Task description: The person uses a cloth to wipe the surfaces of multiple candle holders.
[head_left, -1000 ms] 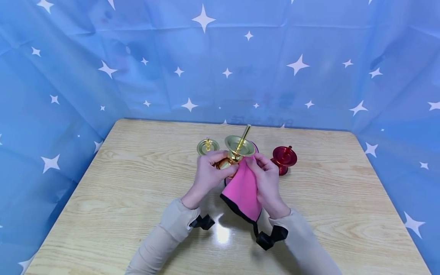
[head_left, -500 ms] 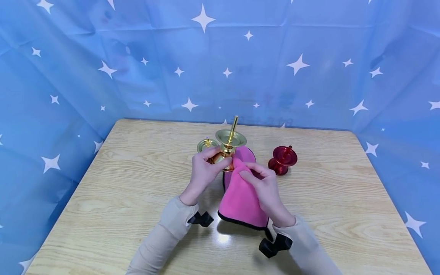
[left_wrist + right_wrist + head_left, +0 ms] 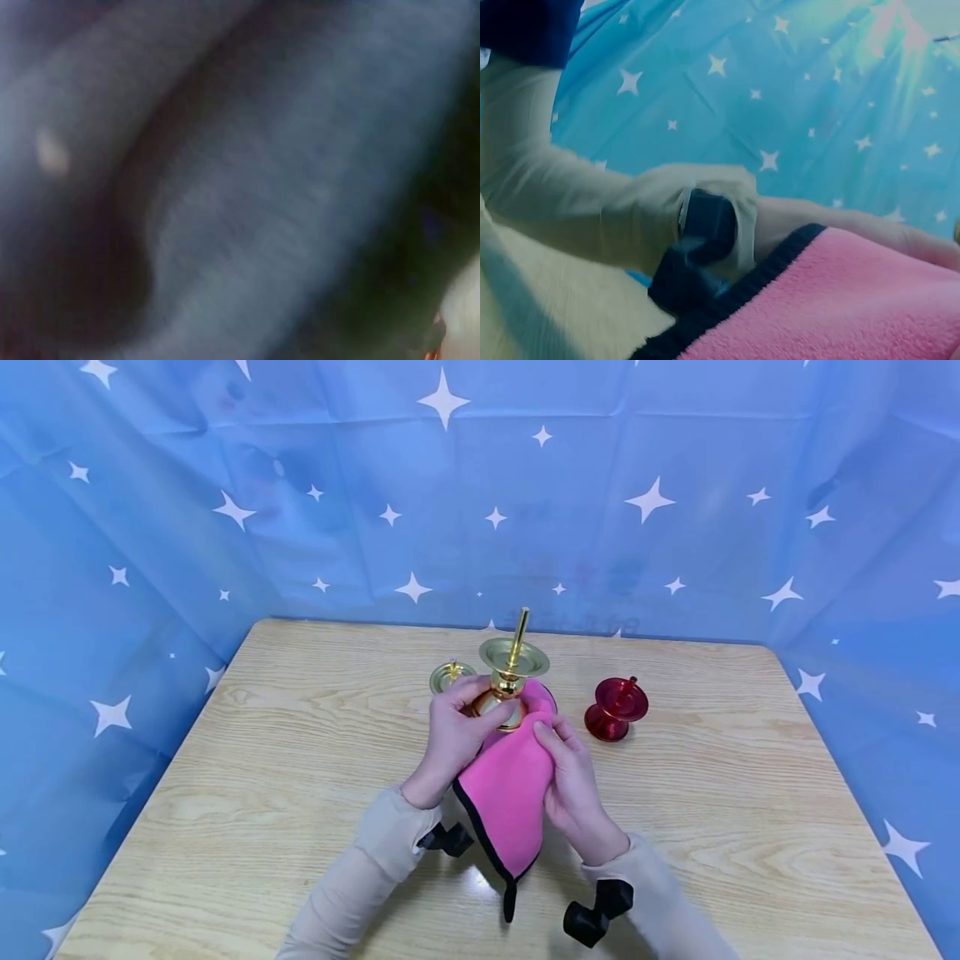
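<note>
A gold candlestick [image 3: 514, 658] with a wide drip dish and an upright stem is held above the table, tilted slightly right. My left hand [image 3: 456, 731] grips its rounded base between thumb and fingers. In my right hand [image 3: 573, 777] is a pink cloth [image 3: 510, 789] with a black edge, pinched near its top beside the base. The cloth hangs down between both hands, its black loop lowest, and part of it lies behind the candlestick. In the right wrist view the fluffy cloth [image 3: 840, 307] fills the lower right. The left wrist view is dark and blurred.
A second, smaller gold candlestick [image 3: 447, 677] stands just behind my left hand, partly hidden. To the right stands a red candlestick [image 3: 617, 706]. All this is on a light wooden table [image 3: 750, 793], backed by a blue star-patterned curtain [image 3: 337, 485].
The candlestick first shifted up and left with my left hand, then slightly right. My right hand moved down from the dish, and the cloth's hanging corner swung left.
</note>
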Motion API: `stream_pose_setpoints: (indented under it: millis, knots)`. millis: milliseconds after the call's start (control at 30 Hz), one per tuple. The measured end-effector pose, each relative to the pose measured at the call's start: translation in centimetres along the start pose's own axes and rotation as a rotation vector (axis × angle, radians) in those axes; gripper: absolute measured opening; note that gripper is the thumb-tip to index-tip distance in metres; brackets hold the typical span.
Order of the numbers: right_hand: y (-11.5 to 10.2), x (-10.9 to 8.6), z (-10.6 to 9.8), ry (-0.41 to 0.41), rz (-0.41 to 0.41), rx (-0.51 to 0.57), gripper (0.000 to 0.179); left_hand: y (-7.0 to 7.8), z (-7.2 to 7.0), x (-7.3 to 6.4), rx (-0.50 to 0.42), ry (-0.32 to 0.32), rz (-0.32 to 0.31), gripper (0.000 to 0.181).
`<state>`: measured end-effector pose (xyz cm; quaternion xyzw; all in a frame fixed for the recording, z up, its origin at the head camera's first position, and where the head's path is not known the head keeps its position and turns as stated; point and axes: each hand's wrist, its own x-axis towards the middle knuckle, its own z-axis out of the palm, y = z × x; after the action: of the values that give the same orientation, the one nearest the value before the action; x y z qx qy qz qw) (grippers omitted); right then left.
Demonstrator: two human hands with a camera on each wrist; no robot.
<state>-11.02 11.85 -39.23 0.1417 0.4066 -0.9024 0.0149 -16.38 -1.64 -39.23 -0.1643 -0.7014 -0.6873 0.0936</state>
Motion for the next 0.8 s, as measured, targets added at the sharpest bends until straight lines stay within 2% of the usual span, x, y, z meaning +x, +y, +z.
stream_pose_setpoints:
  millis: [67,100,200,300,367,500,600,800]
  knots:
    - [0.0,0.0,0.0,-0.002,0.003,0.043,0.011,0.0,0.0,0.0,0.028,-0.028,0.007,0.031]
    - [-0.1,0.0,0.0,-0.005,0.006,0.062,0.010,0.6,-0.1,0.0,0.050,-0.048,0.014,0.034]
    - [-0.3,-0.1,0.1,0.007,0.025,0.103,0.007,0.8,-0.4,0.1,0.090,-0.123,0.029,0.042]
    - [-0.5,-0.1,0.0,0.006,0.038,0.124,0.008,0.8,-0.6,0.2,0.091,-0.191,0.037,0.049]
    - [-0.5,-0.1,-0.1,0.000,0.041,0.123,0.008,0.1,-0.8,0.4,0.074,-0.234,0.040,0.053]
    - [-0.5,-0.1,-0.1,-0.013,0.049,0.120,0.010,-0.1,-1.0,0.6,0.075,-0.285,0.067,0.056]
    - [-0.6,-0.1,0.0,-0.018,0.058,0.133,0.010,-0.1,-1.1,0.6,0.064,-0.270,0.080,0.056]
    - [-0.7,-0.2,0.1,-0.040,0.069,0.148,0.011,0.1,-0.8,0.3,-0.076,-0.174,0.043,0.062]
